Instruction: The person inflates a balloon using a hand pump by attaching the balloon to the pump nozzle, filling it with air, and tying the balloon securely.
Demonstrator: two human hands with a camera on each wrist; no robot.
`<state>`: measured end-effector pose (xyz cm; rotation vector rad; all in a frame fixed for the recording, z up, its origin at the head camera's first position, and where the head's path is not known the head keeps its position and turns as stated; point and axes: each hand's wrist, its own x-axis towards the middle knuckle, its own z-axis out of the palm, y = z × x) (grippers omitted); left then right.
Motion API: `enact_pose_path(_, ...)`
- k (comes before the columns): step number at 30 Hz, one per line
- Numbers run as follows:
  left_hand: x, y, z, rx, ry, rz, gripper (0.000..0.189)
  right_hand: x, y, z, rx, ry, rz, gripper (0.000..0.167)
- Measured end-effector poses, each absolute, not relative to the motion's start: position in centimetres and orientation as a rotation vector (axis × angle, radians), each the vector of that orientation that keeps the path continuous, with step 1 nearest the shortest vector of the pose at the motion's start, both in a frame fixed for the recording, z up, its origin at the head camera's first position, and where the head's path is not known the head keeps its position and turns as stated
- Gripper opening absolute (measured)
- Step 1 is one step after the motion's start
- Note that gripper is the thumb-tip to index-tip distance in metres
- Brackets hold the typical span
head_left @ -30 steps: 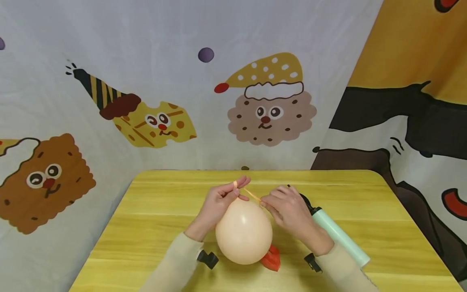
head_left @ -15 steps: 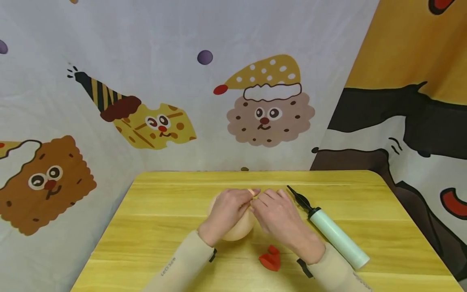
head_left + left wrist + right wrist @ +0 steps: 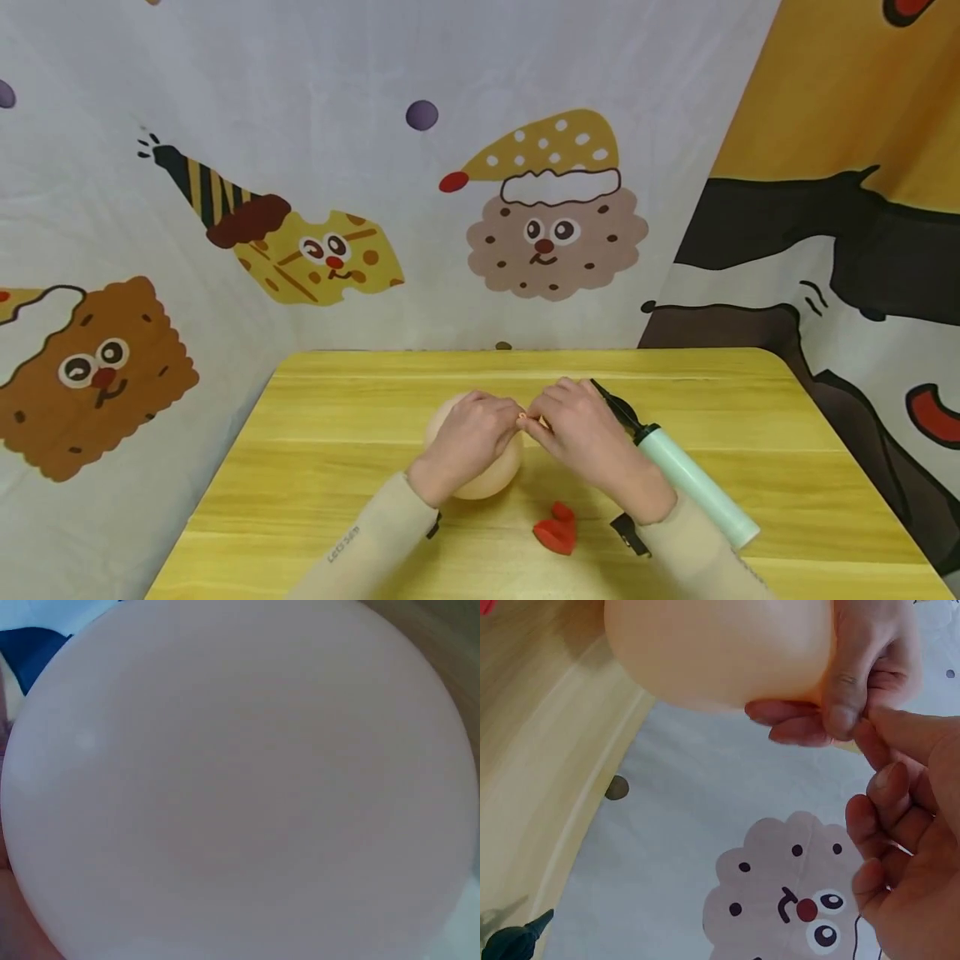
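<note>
An inflated peach balloon (image 3: pixel 491 479) shows from behind my left hand (image 3: pixel 468 442) in the head view. It fills most of the left wrist view, where the balloon's round side (image 3: pixel 240 780) hides nearly everything of that hand. My left thumb and fingers pinch the balloon at its neck, as the right wrist view shows. My right hand (image 3: pixel 585 437) meets the left one there, its thumb and forefinger pinching the short end of the neck. In the right wrist view the other fingers of my right hand (image 3: pixel 907 847) are curled loosely. The fingertips cover most of the neck.
A mint-green hand pump (image 3: pixel 697 487) with a black nozzle lies beside my right forearm. A limp red piece, looking like an uninflated balloon (image 3: pixel 557 532), lies on the wooden table (image 3: pixel 337 467) between my forearms. A printed cloth (image 3: pixel 337 100) hangs behind the table.
My left hand has turned over, and the balloon has swung from in front of the hands to behind the left one. The hands have come together; the neck was stretched between them before.
</note>
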<state>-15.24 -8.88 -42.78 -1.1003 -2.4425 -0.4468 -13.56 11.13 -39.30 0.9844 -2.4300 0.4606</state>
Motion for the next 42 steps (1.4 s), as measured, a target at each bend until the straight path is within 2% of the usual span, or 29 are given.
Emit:
enact_pose_path(4, -15.9, -9.6, -42.7, -1.098, -2.509, -0.716, 0.014, -13.7, 11.7, -39.1, 0.901, -2.528, 0.693, 0.013)
enact_pose_path(7, -16.3, -10.2, -42.5, -1.163, -2.539, -1.119, 0.021, -13.8, 12.4, -39.3, 0.838, -2.565, 0.847, 0.008)
enact_pose_path(12, -16.4, -11.0, -42.4, -1.255, -2.505, -1.849, 0.037, -13.8, 12.8, -39.6, 0.853, -2.605, 1.070, 0.019)
enact_pose_path(17, -16.2, -11.5, -42.3, -1.254, -2.378, -2.254, 0.042, -13.8, 12.5, -39.7, 0.928, -2.566, 1.228, 0.022)
enact_pose_path(30, -16.2, -11.6, -42.9, -1.340, -2.280, -2.416, 0.048, -13.4, 12.0, -39.4, 0.982, -2.485, 1.355, 0.015)
enact_pose_path(42, -16.5, -11.7, -43.9, -1.541, -2.242, -2.473, 0.057, -13.1, 11.6, -37.9, 1.094, -2.632, 1.028, 0.013)
